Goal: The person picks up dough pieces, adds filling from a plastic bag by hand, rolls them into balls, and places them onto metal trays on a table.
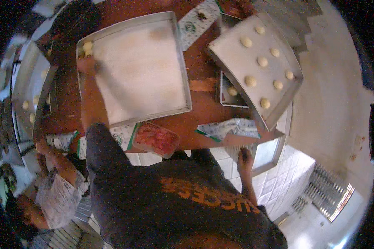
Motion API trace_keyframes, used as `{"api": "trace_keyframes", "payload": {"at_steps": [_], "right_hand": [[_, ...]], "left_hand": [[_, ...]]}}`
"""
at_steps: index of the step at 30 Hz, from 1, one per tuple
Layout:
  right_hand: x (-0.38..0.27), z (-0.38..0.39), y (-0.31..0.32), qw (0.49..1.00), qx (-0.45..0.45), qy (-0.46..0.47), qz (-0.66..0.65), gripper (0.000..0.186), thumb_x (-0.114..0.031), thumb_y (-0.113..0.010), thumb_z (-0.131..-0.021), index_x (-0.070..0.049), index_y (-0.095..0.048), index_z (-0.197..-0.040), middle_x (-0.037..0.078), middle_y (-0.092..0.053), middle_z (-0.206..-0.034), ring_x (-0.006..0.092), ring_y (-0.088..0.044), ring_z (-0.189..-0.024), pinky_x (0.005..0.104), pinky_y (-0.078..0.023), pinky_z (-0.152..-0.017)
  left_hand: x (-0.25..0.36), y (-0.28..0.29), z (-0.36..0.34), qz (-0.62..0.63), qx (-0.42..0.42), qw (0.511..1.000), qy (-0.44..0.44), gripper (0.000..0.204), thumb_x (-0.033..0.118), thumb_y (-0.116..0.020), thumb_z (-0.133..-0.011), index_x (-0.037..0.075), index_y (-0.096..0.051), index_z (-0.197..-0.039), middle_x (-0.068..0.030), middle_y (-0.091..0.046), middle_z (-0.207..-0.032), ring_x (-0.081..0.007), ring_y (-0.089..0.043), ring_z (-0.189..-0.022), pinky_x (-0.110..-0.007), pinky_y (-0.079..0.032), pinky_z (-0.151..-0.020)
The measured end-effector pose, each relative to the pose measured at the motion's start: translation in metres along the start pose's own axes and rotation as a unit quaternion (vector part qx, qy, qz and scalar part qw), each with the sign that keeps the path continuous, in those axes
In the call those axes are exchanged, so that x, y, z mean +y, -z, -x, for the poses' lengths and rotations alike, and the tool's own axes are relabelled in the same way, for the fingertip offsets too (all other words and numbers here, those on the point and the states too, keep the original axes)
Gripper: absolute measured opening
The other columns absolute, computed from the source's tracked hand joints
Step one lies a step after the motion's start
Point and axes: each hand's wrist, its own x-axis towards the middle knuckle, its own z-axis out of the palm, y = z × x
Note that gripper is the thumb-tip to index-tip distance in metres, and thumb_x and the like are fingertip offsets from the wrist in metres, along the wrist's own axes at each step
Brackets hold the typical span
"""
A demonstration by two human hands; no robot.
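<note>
Over the far left corner of a large, floured metal tray (141,74) is my left hand (86,65). Pale yellow dough balls (87,47) cluster at its fingertips, and the fingers look closed on them, though slightly smeared. The rest of that tray's floor shows only a whitish coating. My right hand (245,157) hangs low beyond the table's near edge, beside a tray below. Its fingers are curled round something I cannot make out; a flat brownish blur (233,143) shows next to it.
At right, a tilted tray (295,93) with several spaced dough balls overlaps other trays. A plastic tub of reddish stuff (156,139) and printed packets (230,128) lie along the brown table's (201,97) near edge. Another person (58,191) is at lower left, near more trays (43,99).
</note>
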Motion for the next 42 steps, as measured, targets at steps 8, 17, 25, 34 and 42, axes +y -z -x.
{"api": "trace_keyframes", "payload": {"at_steps": [8,17,25,34,42], "right_hand": [[-0.035,-0.055,0.005,0.997,-0.034,0.074,-0.001,0.023,-0.014,-0.055,-0.08,0.0,-0.056,-0.098,0.018,-0.061,-0.086,0.0293,-0.06,-0.076,0.0357,-0.047,-0.069],[-0.001,-0.112,-0.024,0.913,-0.163,0.367,0.08,0.042,-0.009,-0.06,-0.067,-0.001,-0.052,-0.108,0.02,-0.05,-0.106,0.0326,-0.048,-0.099,0.0421,-0.039,-0.086],[-0.028,-0.135,-0.048,0.724,-0.304,0.55,0.285,0.064,-0.015,-0.067,-0.063,-0.006,-0.039,-0.12,0.022,-0.047,-0.113,0.0369,-0.046,-0.103,0.0499,-0.038,-0.085],[-0.027,-0.157,-0.062,0.699,-0.381,0.556,0.24,0.046,-0.005,-0.058,-0.067,-0.006,-0.041,-0.11,0.024,-0.06,-0.082,0.0391,-0.059,-0.081,0.047,-0.046,-0.068],[-0.029,-0.141,-0.023,0.656,-0.409,0.597,0.213,0.04,-0.001,-0.055,-0.069,-0.005,-0.041,-0.106,0.023,-0.059,-0.082,0.0422,-0.057,-0.078,0.0487,-0.045,-0.065]], "left_hand": [[0.063,0.157,0.102,0.847,-0.154,0.499,0.1,0.023,0.015,-0.051,-0.081,0.004,-0.05,-0.102,-0.0135,-0.055,-0.099,-0.0245,-0.053,-0.085,-0.033,-0.047,-0.068],[0.237,0.149,0.419,0.068,-0.376,0.915,-0.126,0.039,0.005,-0.059,-0.071,0.002,-0.047,-0.108,-0.0188,-0.056,-0.093,-0.0338,-0.056,-0.086,-0.042,-0.045,-0.072],[0.26,0.015,0.587,0.011,-0.067,0.99,-0.126,0.022,0.008,-0.062,-0.066,0.001,-0.057,-0.087,-0.0182,-0.054,-0.097,-0.0366,-0.054,-0.086,-0.044,-0.045,-0.066],[0.243,0.031,0.554,0.456,0.006,0.872,0.179,0.019,0.013,-0.057,-0.082,-0.003,-0.06,-0.092,-0.0108,-0.061,-0.084,-0.0166,-0.058,-0.078,-0.029,-0.047,-0.067],[0.247,-0.014,0.548,0.715,-0.13,0.635,0.261,0.033,0.025,-0.046,-0.09,-0.003,-0.051,-0.106,-0.0163,-0.057,-0.097,-0.0238,-0.06,-0.084,-0.036,-0.052,-0.07]]}}
